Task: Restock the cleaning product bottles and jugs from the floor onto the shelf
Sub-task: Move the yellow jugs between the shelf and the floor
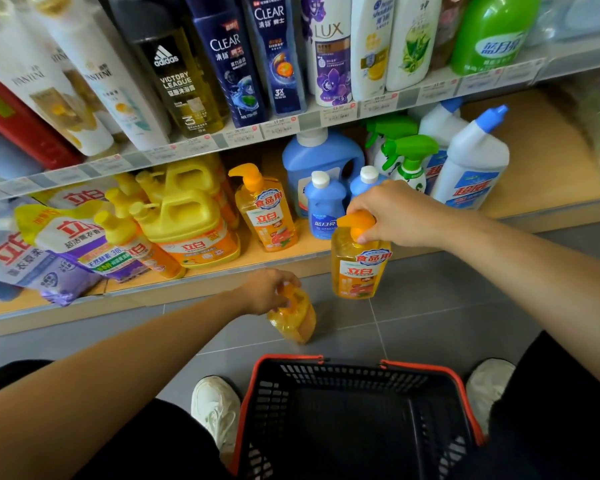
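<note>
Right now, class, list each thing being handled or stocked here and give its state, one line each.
lifted orange bottle: upright, clear of the floor, before the bottom shelf
right hand: grips its pump
second orange bottle: tilted, low near the floor, blurred
left hand: grips its top
shelved orange bottle: upright on the bottom shelf
basket: upright on the floor

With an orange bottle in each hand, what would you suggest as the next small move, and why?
Probably set the orange pump bottle held upright in the right hand on the bottom shelf, beside the matching bottle. It hangs by its pump at the shelf edge, with bare board ahead, whereas the tilted bottle in the left hand is near the floor.
</note>
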A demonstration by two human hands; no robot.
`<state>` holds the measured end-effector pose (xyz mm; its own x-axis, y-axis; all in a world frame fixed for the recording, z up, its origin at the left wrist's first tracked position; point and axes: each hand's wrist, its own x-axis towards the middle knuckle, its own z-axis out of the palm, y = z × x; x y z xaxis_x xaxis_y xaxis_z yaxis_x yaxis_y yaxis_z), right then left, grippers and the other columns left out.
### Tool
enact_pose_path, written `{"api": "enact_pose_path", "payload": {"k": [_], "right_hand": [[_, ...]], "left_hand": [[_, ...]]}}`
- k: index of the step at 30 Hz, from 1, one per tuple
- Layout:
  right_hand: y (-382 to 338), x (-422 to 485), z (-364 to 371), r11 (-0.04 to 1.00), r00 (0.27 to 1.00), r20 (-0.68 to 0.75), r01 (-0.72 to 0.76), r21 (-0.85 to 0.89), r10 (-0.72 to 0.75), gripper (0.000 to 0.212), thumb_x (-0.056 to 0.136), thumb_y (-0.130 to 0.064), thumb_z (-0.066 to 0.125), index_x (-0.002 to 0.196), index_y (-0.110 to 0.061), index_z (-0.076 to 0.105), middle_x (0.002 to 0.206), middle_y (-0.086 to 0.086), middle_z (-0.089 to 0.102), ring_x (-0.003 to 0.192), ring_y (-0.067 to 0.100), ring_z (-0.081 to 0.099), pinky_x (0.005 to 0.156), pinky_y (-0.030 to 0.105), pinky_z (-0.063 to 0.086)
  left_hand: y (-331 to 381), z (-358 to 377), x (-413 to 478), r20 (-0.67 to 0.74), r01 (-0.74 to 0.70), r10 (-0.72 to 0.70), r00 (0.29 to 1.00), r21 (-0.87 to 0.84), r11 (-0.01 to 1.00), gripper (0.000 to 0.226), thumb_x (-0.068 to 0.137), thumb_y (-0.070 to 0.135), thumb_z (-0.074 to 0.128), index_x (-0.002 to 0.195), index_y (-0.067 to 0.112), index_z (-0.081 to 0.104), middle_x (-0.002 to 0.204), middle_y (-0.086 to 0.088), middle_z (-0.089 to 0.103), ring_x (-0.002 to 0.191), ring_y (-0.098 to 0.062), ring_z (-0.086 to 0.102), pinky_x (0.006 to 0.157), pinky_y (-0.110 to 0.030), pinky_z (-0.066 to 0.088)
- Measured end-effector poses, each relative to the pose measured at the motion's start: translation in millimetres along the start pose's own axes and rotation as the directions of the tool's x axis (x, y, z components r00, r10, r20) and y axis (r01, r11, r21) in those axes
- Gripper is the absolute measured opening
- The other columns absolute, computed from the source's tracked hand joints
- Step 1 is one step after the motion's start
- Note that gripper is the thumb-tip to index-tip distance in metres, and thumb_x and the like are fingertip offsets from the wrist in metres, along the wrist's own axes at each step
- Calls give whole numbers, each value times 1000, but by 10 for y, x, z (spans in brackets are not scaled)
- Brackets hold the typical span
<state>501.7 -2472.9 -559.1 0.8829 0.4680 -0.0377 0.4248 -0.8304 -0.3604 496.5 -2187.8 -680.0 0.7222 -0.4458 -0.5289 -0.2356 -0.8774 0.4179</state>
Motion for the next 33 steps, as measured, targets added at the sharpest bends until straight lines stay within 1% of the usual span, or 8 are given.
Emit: {"api": "enact_pose_path", "payload": {"k": [2,5,9,13,18,21,24,33], "right_hand": [[-2,3,23,1000,1000,11,5,3,-5,35,80,-34,79,111,-22,69,96,1,65,87,19,58,67,32,44],[-3,16,43,1000,1000,21,7,7,-8,35,81,-34,79,111,-21,69,96,1,65,87,20,59,67,32,45],[-1,40,33,1000,1000,5,10,21,-10,37,81,-34,80,114,-21,69,94,0,65,86,18,57,67,31,43],[-43,117,3,999,999,-29,44,14,-44,31,80,-33,79,107,-20,72,79,-4,59,76,16,53,58,26,36],[-171,295,-99,995,990,-97,101,-16,-102,32,79,-37,79,105,-20,72,85,7,67,82,26,57,69,36,41],[-290,418,-125,991,984,-120,130,14,-128,33,80,-36,78,109,-22,72,86,3,67,81,22,52,72,35,35],[-411,532,-131,987,984,-115,146,64,-138,32,80,-34,79,108,-21,74,92,5,73,85,25,61,78,41,48],[-668,1051,36,981,978,-134,170,89,-157,33,78,-31,82,107,-19,73,80,-2,62,79,19,59,62,27,37]], "left_hand": [[-53,-25,0,-68,118,-121,990,-43,992,40,92,27,73,129,20,61,114,-8,66,77,-13,67,66,-23,57],[-176,-103,-23,-156,228,-198,968,204,952,46,91,49,69,124,17,63,109,-5,67,88,-16,60,68,-28,48],[-373,-159,-84,-114,89,-48,992,386,918,55,85,56,73,128,23,62,126,-4,58,106,-19,57,79,-30,50],[-458,-83,-118,-16,-25,34,999,387,922,53,88,38,77,134,23,55,131,-6,60,109,-21,61,81,-26,45],[-516,-105,-203,-48,33,-16,999,369,929,50,88,47,73,124,15,57,120,-10,67,105,-27,62,79,-35,46],[-513,-125,-320,-80,89,-67,995,327,941,53,88,49,72,122,11,59,117,-11,69,103,-27,63,80,-35,47],[-489,-248,-481,-126,116,-84,988,266,957,53,86,49,75,118,9,63,115,-10,69,100,-24,63,75,-29,43],[-447,-693,-1049,-354,157,-106,929,120,980,48,80,46,82,112,14,67,108,-4,70,94,-20,63,75,-32,52]]}}
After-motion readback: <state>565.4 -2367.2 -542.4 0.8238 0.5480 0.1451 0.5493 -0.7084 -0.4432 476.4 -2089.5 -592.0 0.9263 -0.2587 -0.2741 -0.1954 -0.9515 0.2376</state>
